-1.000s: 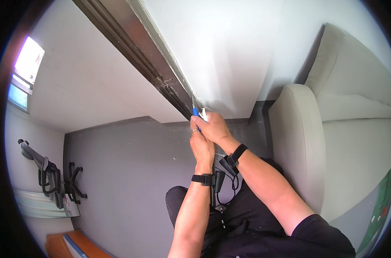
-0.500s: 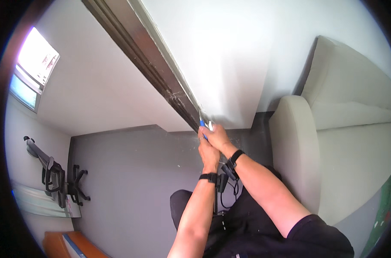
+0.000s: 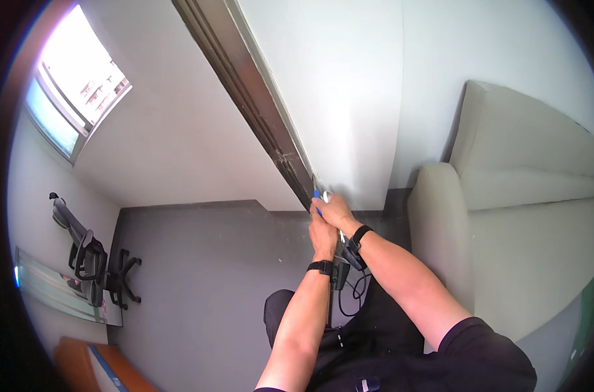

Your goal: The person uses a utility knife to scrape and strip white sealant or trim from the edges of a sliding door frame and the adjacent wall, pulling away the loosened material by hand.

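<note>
Low on the dark brown door frame [image 3: 245, 81], where it meets the white wall, my two hands are close together. My left hand [image 3: 322, 235] is closed round a slim blue-handled tool [image 3: 316, 195] that points up along the frame's edge. Against it, my right hand [image 3: 337, 210] is closed too, its fingers overlapping the left hand at the tool. A small white piece [image 3: 328, 196] sticks out above the right hand's fingers; I cannot make out its kind. My fingers hide most of the handle, and the tool's tip is too small to tell clearly.
A beige sofa [image 3: 437, 215] stands close on the right. Grey floor [image 3: 199, 261] stretches left, with a black office chair [image 3: 91, 258] beyond it. A window [image 3: 81, 72] is at upper left and an orange-brown piece of furniture [image 3: 75, 359] at lower left. Black cables [image 3: 356, 291] hang below my wrists.
The whole view has shifted, so frame, window and hands sit a little farther right and lower. Both hands keep their hold at the frame's edge, with the tool steeper and less of its tip showing.
</note>
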### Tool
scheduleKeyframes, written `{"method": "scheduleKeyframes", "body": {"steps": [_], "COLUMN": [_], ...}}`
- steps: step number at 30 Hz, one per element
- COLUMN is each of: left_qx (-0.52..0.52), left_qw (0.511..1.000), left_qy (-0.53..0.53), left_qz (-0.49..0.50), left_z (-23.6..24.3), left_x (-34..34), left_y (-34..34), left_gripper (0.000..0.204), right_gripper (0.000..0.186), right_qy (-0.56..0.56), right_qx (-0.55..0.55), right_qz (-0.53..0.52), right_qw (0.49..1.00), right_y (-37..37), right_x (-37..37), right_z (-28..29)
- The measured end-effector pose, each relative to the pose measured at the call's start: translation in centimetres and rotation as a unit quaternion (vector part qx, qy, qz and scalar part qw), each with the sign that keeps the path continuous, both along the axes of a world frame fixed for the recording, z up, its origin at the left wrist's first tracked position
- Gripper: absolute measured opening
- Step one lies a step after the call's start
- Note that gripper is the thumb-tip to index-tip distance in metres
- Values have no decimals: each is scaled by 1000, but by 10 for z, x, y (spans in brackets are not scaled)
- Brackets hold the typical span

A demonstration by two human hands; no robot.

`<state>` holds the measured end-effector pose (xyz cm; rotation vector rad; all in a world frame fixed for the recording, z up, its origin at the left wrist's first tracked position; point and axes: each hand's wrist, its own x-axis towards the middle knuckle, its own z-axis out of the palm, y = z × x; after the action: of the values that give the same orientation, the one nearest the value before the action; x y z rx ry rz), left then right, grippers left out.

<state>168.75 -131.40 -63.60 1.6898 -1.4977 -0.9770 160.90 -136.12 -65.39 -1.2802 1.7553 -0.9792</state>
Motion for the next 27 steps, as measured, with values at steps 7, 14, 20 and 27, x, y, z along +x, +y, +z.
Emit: {"method": "scheduleKeyframes", "body": {"steps": [7, 14, 20, 27], "left_qx": [-63, -97, -5, -95], "left_qw": [998, 986, 999, 994], "left_qy": [5, -119, -46, -49], "left_qz": [24, -72, 4, -2], "left_z": [-43, -176, -83, -47], "left_x": [5, 8, 18, 4], "left_y": [-8, 25, 39, 2], "left_gripper": [61, 55, 58, 62], "right_gripper": [47, 44, 46, 51], "right_qy": [-38, -51, -34, -103], "right_qx": [-45, 84, 84, -27], "right_qz": [-4, -15, -41, -18], "right_qw": [998, 995, 995, 994], "right_y": [-1, 32, 52, 18], "right_x": [12, -9, 14, 1], "right_z": [-26, -153, -66, -27]}}
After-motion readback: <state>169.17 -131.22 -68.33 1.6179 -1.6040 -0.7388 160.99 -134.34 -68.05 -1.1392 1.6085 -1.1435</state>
